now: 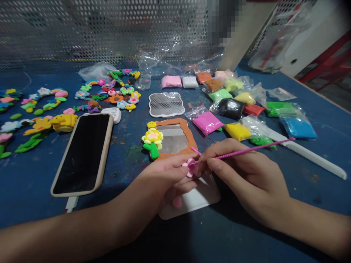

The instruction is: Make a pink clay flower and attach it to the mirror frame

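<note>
My left hand (171,173) is closed on a small pink clay flower (188,171), pinched at the fingertips. In my right hand (244,171) is a thin pink modelling tool (233,153) with a ridged shaft, its working end at the flower's middle. Below my hands lies a white board (203,197), with a pink clay piece (177,202) by my left fingers. Just beyond is a mirror (172,138) framed in brown clay (190,140). A yellow clay flower (152,136) with green leaves sits on the frame's left side.
To the left lies a phone (82,153) with a cable plugged in. Behind it are many coloured clay figures (115,98). A second, white-rimmed mirror (166,104) lies at the back. On the right are bagged clay packets (231,107) and a white comb (315,157).
</note>
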The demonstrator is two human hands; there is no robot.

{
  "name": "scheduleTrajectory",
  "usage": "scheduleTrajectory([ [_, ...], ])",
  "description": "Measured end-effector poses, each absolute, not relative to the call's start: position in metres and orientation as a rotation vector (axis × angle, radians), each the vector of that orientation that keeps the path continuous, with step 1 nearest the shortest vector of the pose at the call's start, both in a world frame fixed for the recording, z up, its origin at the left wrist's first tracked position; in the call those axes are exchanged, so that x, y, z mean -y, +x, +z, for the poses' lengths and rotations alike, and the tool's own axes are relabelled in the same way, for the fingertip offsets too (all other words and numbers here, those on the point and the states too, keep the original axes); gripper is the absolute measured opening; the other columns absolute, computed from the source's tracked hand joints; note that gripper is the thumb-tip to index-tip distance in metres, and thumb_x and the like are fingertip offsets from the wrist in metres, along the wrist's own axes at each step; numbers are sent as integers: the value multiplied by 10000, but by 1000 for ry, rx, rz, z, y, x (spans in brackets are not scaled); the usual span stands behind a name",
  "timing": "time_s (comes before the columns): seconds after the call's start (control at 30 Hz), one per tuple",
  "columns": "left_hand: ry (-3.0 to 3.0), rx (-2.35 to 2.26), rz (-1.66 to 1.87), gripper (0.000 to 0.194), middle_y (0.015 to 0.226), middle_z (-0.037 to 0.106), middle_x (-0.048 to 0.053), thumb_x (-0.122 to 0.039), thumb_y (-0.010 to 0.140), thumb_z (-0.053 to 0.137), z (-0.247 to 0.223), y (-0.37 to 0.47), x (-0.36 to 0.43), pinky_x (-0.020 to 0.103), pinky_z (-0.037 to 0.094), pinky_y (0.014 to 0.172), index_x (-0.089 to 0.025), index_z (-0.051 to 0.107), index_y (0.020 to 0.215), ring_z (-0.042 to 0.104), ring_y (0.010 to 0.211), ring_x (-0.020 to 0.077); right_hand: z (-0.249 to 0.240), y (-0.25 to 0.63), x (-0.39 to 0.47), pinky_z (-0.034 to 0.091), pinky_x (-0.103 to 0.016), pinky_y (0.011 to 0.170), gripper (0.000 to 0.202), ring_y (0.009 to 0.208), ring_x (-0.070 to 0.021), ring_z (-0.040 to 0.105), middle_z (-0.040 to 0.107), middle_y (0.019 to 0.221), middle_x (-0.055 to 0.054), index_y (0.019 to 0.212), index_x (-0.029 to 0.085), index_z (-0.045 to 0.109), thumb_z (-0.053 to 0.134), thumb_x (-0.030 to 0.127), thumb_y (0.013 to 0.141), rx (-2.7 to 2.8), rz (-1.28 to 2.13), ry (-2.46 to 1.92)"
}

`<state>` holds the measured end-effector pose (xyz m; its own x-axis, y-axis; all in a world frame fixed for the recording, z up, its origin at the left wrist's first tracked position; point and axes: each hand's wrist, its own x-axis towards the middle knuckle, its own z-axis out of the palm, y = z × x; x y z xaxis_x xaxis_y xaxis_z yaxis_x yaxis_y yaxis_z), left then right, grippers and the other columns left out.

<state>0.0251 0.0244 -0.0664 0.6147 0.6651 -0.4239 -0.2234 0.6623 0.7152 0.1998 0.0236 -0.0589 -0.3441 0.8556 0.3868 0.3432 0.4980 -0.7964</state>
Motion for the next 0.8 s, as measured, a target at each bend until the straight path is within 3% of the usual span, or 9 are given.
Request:
scheduleTrajectory([
  [0.13, 686, -743, 549, 164, 689, 357, -22, -286, 851, 546, -64, 25, -25, 206, 243, 500, -147, 623, 895, 271, 580, 86, -58, 200, -24, 488, -173, 632, 131, 683, -79, 609, 648, 759, 17, 797, 181, 607, 519, 136, 882, 1922, 767, -999],
  [0.4, 665, -782, 545, 199, 736, 480, 11, -305, 828, 565, -60, 24, -25, 221, 270, 528, -152, 634, 935, 388, 604, 102, -59, 200, -24, 490, -173, 631, 134, 691, -79, 610, 640, 762, 27, 796, 195, 586, 506, 146, 892, 1883, 798, -982],
  [0.57, 668, -779, 542, 203, 667, 406, -15, -332, 831, 572, -60, 24, -25, 217, 257, 510, -155, 630, 912, 337, 576, 97, -58, 199, -24, 480, -171, 653, 136, 698, -75, 604, 645, 768, 23, 803, 187, 593, 505, 121, 884, 1934, 756, -984],
  [0.8, 700, -743, 556, 163, 730, 394, -11, -293, 876, 497, -62, 25, -26, 198, 255, 498, -159, 589, 878, 316, 607, 91, -58, 200, -24, 496, -175, 680, 138, 735, -87, 627, 671, 802, 29, 796, 207, 589, 513, 129, 879, 1944, 812, -938],
])
